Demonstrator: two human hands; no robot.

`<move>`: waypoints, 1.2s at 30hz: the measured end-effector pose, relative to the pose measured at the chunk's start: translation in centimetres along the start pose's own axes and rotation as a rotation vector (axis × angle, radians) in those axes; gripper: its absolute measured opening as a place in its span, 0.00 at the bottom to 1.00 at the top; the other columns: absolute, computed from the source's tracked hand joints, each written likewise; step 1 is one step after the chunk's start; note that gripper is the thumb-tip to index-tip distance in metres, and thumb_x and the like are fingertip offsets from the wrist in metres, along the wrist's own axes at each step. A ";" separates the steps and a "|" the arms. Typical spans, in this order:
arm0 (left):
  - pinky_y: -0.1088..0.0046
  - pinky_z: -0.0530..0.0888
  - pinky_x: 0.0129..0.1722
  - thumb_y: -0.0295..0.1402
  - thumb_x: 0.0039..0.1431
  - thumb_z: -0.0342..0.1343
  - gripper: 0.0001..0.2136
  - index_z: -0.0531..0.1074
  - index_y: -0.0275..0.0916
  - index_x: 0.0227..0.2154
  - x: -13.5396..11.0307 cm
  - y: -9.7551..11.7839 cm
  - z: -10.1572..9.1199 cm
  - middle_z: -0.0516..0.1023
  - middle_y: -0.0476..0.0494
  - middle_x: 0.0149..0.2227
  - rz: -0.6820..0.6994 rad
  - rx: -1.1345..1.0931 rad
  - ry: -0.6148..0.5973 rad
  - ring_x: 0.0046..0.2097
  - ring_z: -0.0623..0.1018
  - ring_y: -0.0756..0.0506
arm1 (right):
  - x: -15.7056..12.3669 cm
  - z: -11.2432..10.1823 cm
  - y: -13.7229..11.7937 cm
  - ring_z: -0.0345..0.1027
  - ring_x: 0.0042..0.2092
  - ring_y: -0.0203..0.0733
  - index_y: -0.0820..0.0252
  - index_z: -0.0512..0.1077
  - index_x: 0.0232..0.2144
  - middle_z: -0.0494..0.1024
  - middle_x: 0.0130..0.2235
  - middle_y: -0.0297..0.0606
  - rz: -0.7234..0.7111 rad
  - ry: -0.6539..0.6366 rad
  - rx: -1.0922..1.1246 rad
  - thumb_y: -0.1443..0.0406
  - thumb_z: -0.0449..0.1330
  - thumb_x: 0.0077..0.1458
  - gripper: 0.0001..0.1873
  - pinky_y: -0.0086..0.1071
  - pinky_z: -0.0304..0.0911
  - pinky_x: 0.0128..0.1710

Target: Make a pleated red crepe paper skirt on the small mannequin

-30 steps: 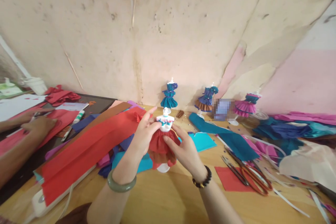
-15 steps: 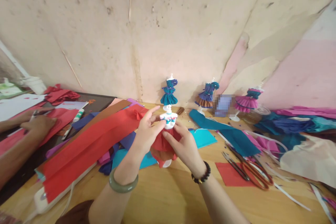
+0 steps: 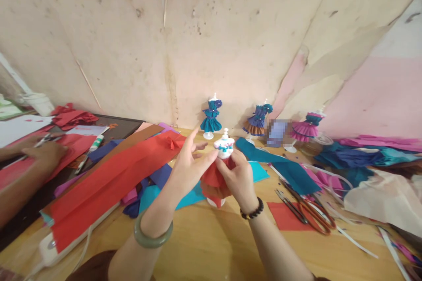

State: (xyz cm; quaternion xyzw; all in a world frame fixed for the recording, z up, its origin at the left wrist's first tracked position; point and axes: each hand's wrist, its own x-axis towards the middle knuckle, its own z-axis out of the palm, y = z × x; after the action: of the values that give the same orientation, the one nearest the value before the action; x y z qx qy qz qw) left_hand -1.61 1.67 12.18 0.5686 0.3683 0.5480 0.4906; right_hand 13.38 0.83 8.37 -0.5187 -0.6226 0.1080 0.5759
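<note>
A miniature dress form [image 3: 226,149] with a white bust, blue and pink trim at the chest and a red and brown skirt [image 3: 216,182] stands slightly tilted over the table. My right hand [image 3: 235,173] is closed around its waist, pinching the red cloth there. My left hand [image 3: 191,164] has its fingers spread upward; only its thumb touches the left side of the bust. Part of the skirt is hidden behind the right hand, and the base shows a little beneath it.
Small dressed forms [image 3: 211,116] line the wall. Long red cloth [image 3: 112,189] and a white power strip [image 3: 49,246] lie left; scissors [image 3: 316,215], tweezers [image 3: 292,206] and a red fabric square [image 3: 286,219] right. At far left, another person's hands [image 3: 49,153] work over red cloth.
The dress form has shifted right and tilts a little, moving with my right hand. My left thumb stays against it while the left fingers have lifted and spread more.
</note>
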 end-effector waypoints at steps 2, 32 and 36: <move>0.64 0.73 0.50 0.37 0.56 0.64 0.30 0.63 0.46 0.61 -0.1 0.1 -0.4 0.78 0.41 0.48 0.064 0.079 0.053 0.52 0.76 0.41 | 0.5 -0.9 0.5 0.70 0.35 0.46 0.59 0.77 0.31 0.79 0.32 0.40 0.119 0.046 0.048 0.55 0.62 0.54 0.13 0.38 0.64 0.36; 0.62 0.71 0.42 0.22 0.62 0.50 0.11 0.75 0.41 0.34 0.2 -1.1 0.6 0.80 0.43 0.34 0.960 0.912 -0.086 0.39 0.77 0.43 | 1.8 -3.6 1.5 0.58 0.25 0.34 0.60 0.71 0.21 0.69 0.22 0.30 0.476 0.150 0.563 0.50 0.68 0.47 0.21 0.28 0.54 0.24; 0.63 0.72 0.44 0.22 0.61 0.50 0.10 0.74 0.41 0.36 0.4 -0.9 0.5 0.80 0.43 0.34 0.915 0.854 -0.082 0.40 0.77 0.43 | 2.4 -4.2 2.2 0.62 0.26 0.36 0.60 0.73 0.22 0.73 0.24 0.33 0.516 0.239 0.666 0.50 0.69 0.45 0.19 0.29 0.58 0.26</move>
State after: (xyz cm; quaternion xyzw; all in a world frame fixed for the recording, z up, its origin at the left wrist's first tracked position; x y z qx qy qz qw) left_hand -0.96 2.18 11.46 0.8351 0.2551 0.4847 -0.0504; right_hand 18.48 1.65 9.52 -0.4521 -0.3329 0.3822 0.7340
